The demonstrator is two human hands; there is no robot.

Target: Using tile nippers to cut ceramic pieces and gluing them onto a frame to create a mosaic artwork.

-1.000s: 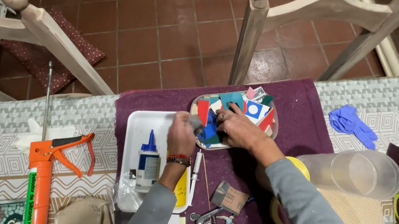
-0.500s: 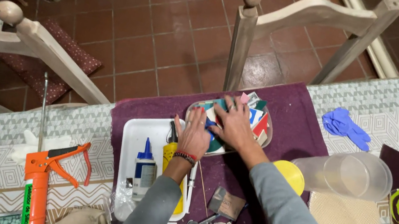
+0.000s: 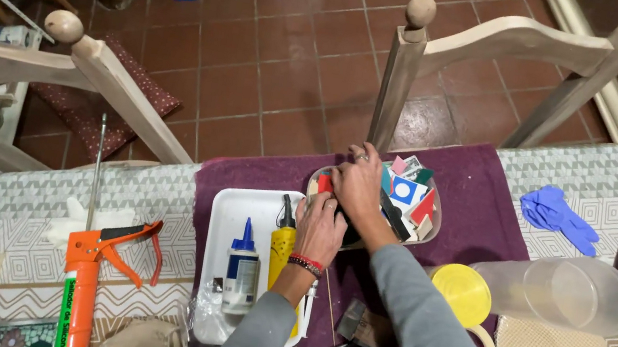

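A person is leaning over a tabletop [image 3: 36,198] covered with a patterned cloth, with a purple mat [image 3: 484,200] laid across the middle. Both hands are meeting at a shallow oval dish [image 3: 433,216] full of small coloured tile pieces [image 3: 408,192] in red, blue, white and green.

The right hand [image 3: 360,185] is lying palm down over the near-left part of the dish, its fingers [image 3: 356,156] slightly spread and curled down into the pieces. Whether they are pinching one cannot be told, since the hand is covering its own fingertips. Most of the loose pieces are lying just beyond and to the right of those fingers, still inside the dish.

The left hand [image 3: 319,228] is resting flat just beside the dish at its near-left rim, fingers together and pointing away from the person. A small red piece [image 3: 325,183] is showing at the tips of these fingers, touching or nearly touching them. This hand looks to be holding nothing. The right hand is the one nearer the heap of pieces.

Just to the left of the left hand, a white tray [image 3: 239,204] is carrying a glue bottle with a blue cap [image 3: 241,269] and a yellow bottle with a black nozzle [image 3: 282,239], both lying with their long axes pointing away from the person. Farther left lies an orange caulking gun [image 3: 86,271]. To the right of the right forearm are a yellow lid [image 3: 458,294], a clear plastic tub [image 3: 560,293] on its side and, farther off, a blue glove [image 3: 556,214].
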